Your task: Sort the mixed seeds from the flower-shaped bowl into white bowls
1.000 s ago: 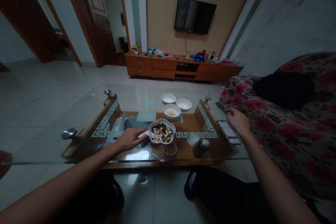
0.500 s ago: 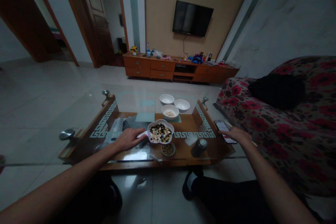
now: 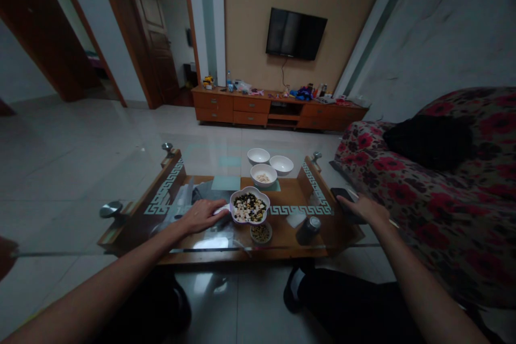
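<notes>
My left hand point(image 3: 203, 215) grips the handle of a white flower-shaped dish point(image 3: 267, 216), which holds dark, yellow and pale beans or seeds mixed together. On the right, my right hand point(image 3: 366, 210) is closed on a dark-screened phone point(image 3: 342, 193) at the table's right side. A thin pale stick point(image 3: 393, 223) shows at the same hand, mostly covered by it. Beyond the dish stand three white bowls; the nearest bowl point(image 3: 264, 182) has pale pieces in it. The left far bowl point(image 3: 258, 156) and the right one point(image 3: 281, 164) show bare insides.
A glass-topped wooden coffee table point(image 3: 169, 180) carries the bowls. Near its front edge are a dark can point(image 3: 308, 230) and a small round container of seeds point(image 3: 261, 233). A flowered sofa point(image 3: 371, 142) flanks the right; a low cabinet point(image 3: 252, 105) stands beyond.
The phone's screen was lit and is now dark. My left hand and the dish sit slightly lower and further right in view, as the whole scene has shifted a little.
</notes>
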The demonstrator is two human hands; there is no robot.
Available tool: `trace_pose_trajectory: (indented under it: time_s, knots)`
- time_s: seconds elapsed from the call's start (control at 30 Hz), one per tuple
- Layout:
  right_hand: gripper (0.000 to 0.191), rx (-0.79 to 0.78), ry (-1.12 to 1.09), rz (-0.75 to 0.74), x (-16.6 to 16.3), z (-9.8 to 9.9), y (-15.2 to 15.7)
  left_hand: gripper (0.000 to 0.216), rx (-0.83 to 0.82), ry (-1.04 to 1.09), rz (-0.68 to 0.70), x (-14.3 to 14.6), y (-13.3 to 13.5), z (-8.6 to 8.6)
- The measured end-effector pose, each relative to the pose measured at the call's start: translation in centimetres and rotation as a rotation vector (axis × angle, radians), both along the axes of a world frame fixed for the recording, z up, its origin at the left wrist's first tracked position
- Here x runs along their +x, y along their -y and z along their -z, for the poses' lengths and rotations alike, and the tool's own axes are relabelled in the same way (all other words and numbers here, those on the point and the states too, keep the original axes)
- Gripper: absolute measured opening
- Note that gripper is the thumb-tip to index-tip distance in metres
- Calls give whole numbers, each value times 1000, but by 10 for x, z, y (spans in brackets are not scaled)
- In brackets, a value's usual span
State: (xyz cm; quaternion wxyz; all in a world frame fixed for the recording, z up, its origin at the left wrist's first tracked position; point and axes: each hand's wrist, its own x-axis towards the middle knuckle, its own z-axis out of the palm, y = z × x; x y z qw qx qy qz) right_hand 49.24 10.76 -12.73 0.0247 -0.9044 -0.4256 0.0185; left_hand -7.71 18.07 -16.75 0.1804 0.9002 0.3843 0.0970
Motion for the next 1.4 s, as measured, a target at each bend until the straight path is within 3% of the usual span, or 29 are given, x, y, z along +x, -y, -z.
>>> trace_pose_trajectory:
  time_s: [0.07, 0.17, 0.33, 0.43, 0.5, 0.63, 0.8, 1.0, 1.1, 1.27, 1.4]
  knots:
    - [91, 27, -7, -1, -12, -6, 2, 64, -53, -6, -10, 1, 1, -6]
    - [67, 146, -26, -150, -39, -13, 6, 67, -142, -6, -57, 3, 0, -17]
    - [42, 303, -204, -686, -132, -28, 7, 73, -330, -11, -89, 4, -2, -35]
    - [36, 383, -386, -1064, -206, -52, -16, 74, -402, 25, -109, -1, 2, -42]
    - [32, 401, -468, -1196, -246, -65, -37, 74, -435, 60, -146, -5, 8, -45]
    - [31, 443, -529, -1188, -275, -56, -58, 75, -424, 53, -191, -10, 19, -53]
    - [32, 479, -668, -1162, -246, -24, -40, 80, -347, -23, -155, -10, 20, -58]
    - [28, 447, -811, -1159, -217, -14, -36, 81, -184, -54, -31, -1, 3, -40]
    - [30, 425, -752, -1142, -215, -7, -36, 84, -99, -61, -11, 6, 0, -33]
    - [28, 493, -497, -1165, -228, -12, -34, 104, -21, -83, -1, 13, 1, -24]
    - [24, 564, -539, -1142, -239, -24, -36, 132, -31, -117, -73, 17, 3, -19]
